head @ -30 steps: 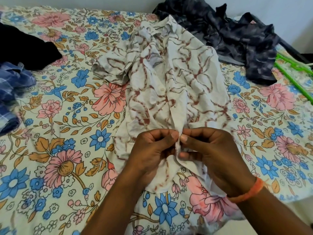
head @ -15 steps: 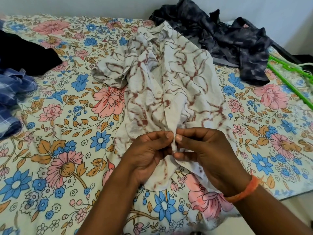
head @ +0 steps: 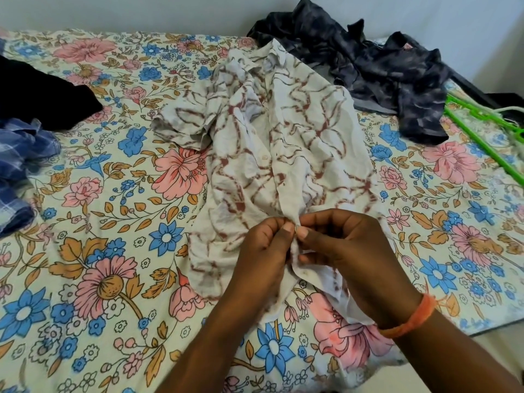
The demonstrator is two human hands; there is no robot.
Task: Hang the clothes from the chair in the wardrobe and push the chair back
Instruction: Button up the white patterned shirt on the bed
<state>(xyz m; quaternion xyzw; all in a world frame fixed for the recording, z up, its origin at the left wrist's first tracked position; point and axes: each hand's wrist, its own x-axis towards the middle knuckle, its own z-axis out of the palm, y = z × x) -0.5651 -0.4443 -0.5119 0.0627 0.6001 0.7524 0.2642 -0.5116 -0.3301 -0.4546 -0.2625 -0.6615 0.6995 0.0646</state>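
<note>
Floral bedsheet (head: 93, 222), cream with pink and blue flowers, covers the bed, which meets a pale wall at the back. On it lies a white shirt with a brown branching print (head: 283, 143), front up and collar toward the wall. Both forearms reach in from the lower edge and the hands meet over the shirt's lower front edge. The left hand (head: 261, 259) and right hand (head: 348, 251), an orange wristband (head: 408, 319) on its wrist, each pinch the front edge between thumb and curled fingers, thumbs nearly touching. A dark patterned garment (head: 397, 72) lies crumpled at the back right, green hangers (head: 487, 137) at the right edge, a blue checked cloth (head: 19, 165) and a black garment (head: 37, 92) at the left.
</note>
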